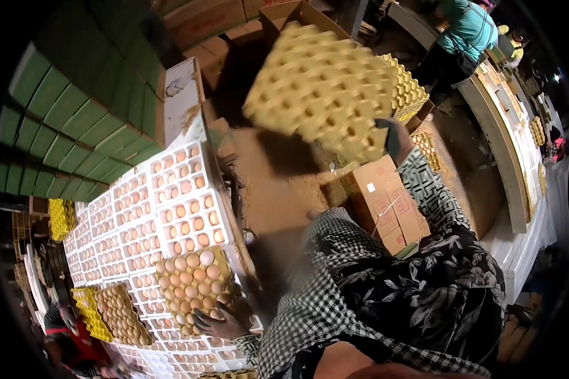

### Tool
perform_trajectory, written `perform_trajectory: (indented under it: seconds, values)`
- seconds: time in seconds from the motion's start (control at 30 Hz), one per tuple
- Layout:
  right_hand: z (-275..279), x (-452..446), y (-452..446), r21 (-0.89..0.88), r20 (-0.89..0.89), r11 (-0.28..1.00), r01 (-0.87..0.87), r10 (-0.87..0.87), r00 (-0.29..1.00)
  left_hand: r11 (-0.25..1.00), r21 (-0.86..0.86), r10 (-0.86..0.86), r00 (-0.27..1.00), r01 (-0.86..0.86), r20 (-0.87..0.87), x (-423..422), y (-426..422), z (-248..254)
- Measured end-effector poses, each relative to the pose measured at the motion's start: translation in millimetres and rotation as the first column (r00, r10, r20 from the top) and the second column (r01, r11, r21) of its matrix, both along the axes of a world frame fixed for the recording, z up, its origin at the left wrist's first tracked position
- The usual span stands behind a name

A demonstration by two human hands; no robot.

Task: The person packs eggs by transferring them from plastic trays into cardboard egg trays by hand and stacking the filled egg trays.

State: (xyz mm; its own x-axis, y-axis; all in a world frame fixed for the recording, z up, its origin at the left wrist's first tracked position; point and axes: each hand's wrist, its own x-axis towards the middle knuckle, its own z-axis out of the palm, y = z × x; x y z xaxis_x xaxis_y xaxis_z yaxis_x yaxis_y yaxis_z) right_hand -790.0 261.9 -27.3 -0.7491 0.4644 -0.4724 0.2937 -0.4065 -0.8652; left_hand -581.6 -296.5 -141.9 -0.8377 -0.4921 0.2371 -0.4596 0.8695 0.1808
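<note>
My right hand [396,140], in a dark glove and patterned sleeve, is closed on the corner of an empty yellow egg tray [322,88]. That tray hangs tilted in the air, blurred by motion. On the left, my left hand [222,323] rests at the near corner of an egg tray full of eggs [193,284], its dark fingers spread and touching the edge. This full tray lies over white compartmented egg trays [189,224], which hold brown eggs in rows. A second carton tray of eggs [121,312] lies farther left, beside a yellow tray [90,314].
Green boxes [76,126] are stacked at upper left. A stack of yellow trays [408,88] and a brown carton [389,202] stand on the right. A person in teal [468,31] is at upper right, and another in red [76,344] at lower left.
</note>
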Motion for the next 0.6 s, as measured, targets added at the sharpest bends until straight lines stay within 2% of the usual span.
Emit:
perform_trajectory:
  seconds: [0.03, 0.07, 0.13, 0.2, 0.27, 0.3, 0.33, 0.37, 0.4, 0.43, 0.47, 0.5, 0.57, 0.6]
  values:
    - [-35.2, -28.4, 22.2, 0.062, -0.05, 0.994, 0.093, -0.09, 0.995, 1.0, 0.015, -0.023, 1.0, 0.023, -0.015, -22.2, -0.3, -13.9]
    - [-49.1, -30.7, 78.4, 0.121, -0.111, 0.969, 0.215, -0.202, 0.973, 0.978, 0.17, -0.1, 0.987, 0.121, -0.126, -42.1, 29.9, 9.3]
    - [-77.0, -41.6, 183.9, 0.099, -0.094, 0.972, 0.215, -0.206, 0.974, 0.873, 0.38, -0.238, 0.947, 0.306, -0.216, -68.2, 67.2, 2.2]
    - [-87.0, -54.1, 246.2, 0.142, -0.259, 0.936, 0.323, -0.28, 0.924, 0.832, 0.374, -0.382, 0.912, 0.411, -0.152, -87.9, 108.6, -10.6]
    - [-114.1, -86.0, 285.7, 0.214, -0.197, 0.93, 0.3, -0.26, 0.945, 0.847, 0.39, -0.325, 0.933, 0.361, -0.157, -106.6, 147.8, -53.0]
    - [-123.7, -91.4, 312.4, 0.023, -0.212, 0.957, 0.288, -0.277, 0.937, 0.793, 0.493, -0.316, 0.933, 0.358, -0.17, -114.1, 171.9, -57.8]
    - [-140.5, -96.8, 332.2, -0.047, -0.143, 0.968, 0.246, -0.25, 0.958, 0.73, 0.585, -0.305, 0.934, 0.355, -0.186, -120.7, 194.5, -65.3]
    - [-162.5, -98.5, 346.9, -0.072, -0.019, 0.981, 0.179, -0.181, 0.983, 0.729, 0.577, -0.313, 0.929, 0.369, -0.199, -123.4, 216.8, -74.1]
    - [-184.6, -97.6, 355.3, -0.067, 0.098, 0.992, 0.104, -0.097, 0.99, 0.659, 0.612, -0.409, 0.891, 0.437, -0.195, -129.9, 229.7, -77.5]
    - [-207.6, -96.2, 360.6, -0.054, 0.194, 0.998, 0.037, -0.026, 0.981, 0.68, 0.591, -0.438, 0.887, 0.434, -0.148, -129.3, 241.4, -84.6]
    - [-230.1, -94.8, 364.6, -0.015, 0.236, 0.999, -0.036, 0.039, 0.971, 0.7, 0.569, -0.466, 0.88, 0.432, -0.096, -126.5, 249.6, -87.4]
    - [-265.6, -98.8, 382.3, 0.15, 0.206, 0.979, -0.14, 0.107, 0.973, 0.719, 0.546, -0.454, 0.885, 0.431, -0.1, -129.9, 248.0, -92.5]
    - [-334.8, -108.4, 416.9, 0.499, 0.189, 0.824, -0.269, 0.199, 0.962, 0.734, 0.538, -0.452, 0.89, 0.414, -0.068, -129.9, 256.4, -82.0]
    - [-320.7, -102.1, 409.8, 0.599, 0.225, 0.724, -0.343, 0.26, 0.939, 0.742, 0.548, -0.422, 0.904, 0.386, -0.066, -127.9, 259.1, -81.6]
